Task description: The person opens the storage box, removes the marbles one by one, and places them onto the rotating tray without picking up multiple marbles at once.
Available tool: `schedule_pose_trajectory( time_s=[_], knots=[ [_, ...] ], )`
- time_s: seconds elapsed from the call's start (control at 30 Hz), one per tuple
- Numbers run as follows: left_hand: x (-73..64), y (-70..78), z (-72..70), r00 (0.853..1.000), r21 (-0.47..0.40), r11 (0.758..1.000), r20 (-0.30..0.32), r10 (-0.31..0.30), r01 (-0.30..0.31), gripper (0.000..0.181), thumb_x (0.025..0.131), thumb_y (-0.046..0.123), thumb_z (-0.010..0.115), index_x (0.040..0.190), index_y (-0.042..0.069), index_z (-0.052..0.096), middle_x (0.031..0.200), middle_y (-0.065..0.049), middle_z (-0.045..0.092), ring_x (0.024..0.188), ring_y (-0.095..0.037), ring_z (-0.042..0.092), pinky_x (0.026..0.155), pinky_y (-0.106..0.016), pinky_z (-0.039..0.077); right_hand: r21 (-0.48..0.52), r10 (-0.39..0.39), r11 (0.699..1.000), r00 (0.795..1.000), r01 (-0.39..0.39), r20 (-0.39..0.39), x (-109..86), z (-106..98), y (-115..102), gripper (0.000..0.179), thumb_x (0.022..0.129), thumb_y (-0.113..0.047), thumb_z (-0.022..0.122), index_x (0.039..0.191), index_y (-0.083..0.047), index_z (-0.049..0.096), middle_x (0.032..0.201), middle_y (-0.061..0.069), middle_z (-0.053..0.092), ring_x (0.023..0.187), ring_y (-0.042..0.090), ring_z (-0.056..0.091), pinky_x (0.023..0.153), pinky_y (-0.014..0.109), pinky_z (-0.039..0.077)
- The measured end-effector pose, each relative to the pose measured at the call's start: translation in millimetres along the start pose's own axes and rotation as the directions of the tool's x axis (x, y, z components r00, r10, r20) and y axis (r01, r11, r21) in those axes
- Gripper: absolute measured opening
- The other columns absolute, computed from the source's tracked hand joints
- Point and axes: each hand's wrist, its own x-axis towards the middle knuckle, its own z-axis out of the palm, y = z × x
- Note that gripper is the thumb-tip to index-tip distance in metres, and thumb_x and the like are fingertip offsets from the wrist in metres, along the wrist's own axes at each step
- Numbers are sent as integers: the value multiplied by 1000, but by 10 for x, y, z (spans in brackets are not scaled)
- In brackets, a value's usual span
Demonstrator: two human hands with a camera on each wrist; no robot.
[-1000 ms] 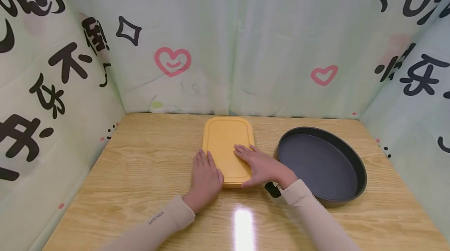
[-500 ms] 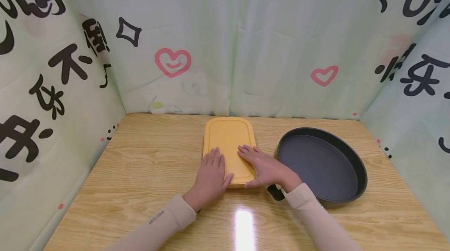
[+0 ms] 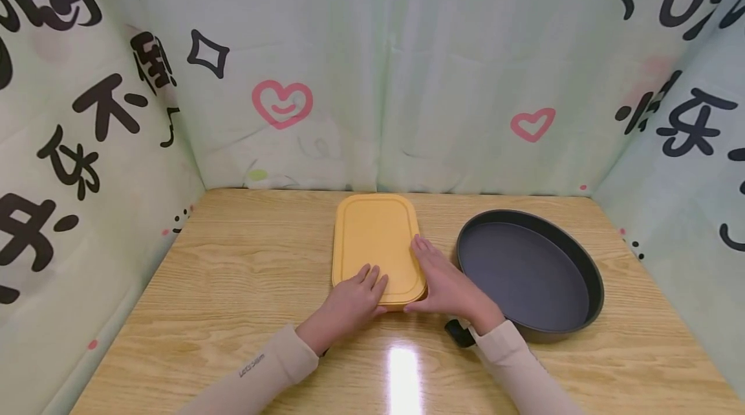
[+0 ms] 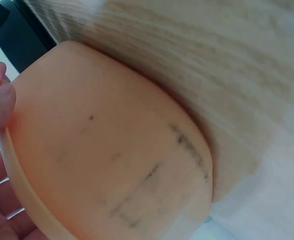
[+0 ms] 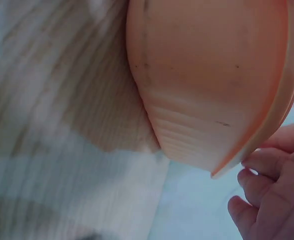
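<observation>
A yellow-orange food container [image 3: 396,307] stands on the table under a matching flat lid [image 3: 375,240]. At its near left, the left hand [image 3: 349,302] lays several fingertips on the lid. In the left wrist view, the left thumb [image 4: 2,107] bears on the rim, pinching the lid's edge. The right hand [image 3: 451,282] spans the near right corner, fingers along the right edge and thumb at the front. Curled right fingers [image 5: 267,185] touch the rim in the right wrist view. The container's side wall [image 5: 197,90] shows dark smudges, and its inside is hidden.
A round dark grey pan [image 3: 524,273] lies on the wooden table [image 3: 244,260] just right of the container, close to the right forearm. A small black device [image 3: 460,333] sits at the right wrist. Printed curtains [image 3: 442,79] enclose the back and sides.
The left hand has slid from the left side toward the near edge of the lid. The right fingers have shifted off the lid's top to its right edge. Container and pan stay about where they were.
</observation>
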Motion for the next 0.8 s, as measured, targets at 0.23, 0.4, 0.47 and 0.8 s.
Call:
schedule_pose_trajectory(
  time_s=[0.23,0.4,0.47,0.8],
  knots=[
    [-22,29,-13,999,-12,1000,-53,2,-2,41,85,43,63,113,14,68,114,-8,68,105,-20,66,68,-23,58,38,58,998,998,-57,-34,-50,49,26,119,68,-47,80,148,7,11,156,23,11,145,36,11,115,52,22],
    [-34,31,3,995,-8,1000,-99,17,-18,37,85,41,64,111,15,69,111,-7,69,102,-18,68,65,-22,57,36,75,997,996,-73,-47,-80,61,51,116,69,-43,80,148,5,10,156,22,11,145,35,13,115,52,22],
    [-32,26,3,995,-38,999,-99,12,-16,36,86,40,64,110,15,69,111,-7,69,102,-19,68,65,-23,58,35,73,997,996,-72,-55,-85,66,64,114,70,-42,80,149,5,11,156,22,13,145,35,14,115,52,23],
    [-21,-2,-39,995,-156,988,-95,-15,0,32,87,36,63,110,15,70,112,-6,69,103,-20,67,71,-26,58,22,75,997,995,-74,-72,-95,56,73,113,71,-43,79,148,5,13,155,23,15,145,36,16,114,52,25]
  ],
)
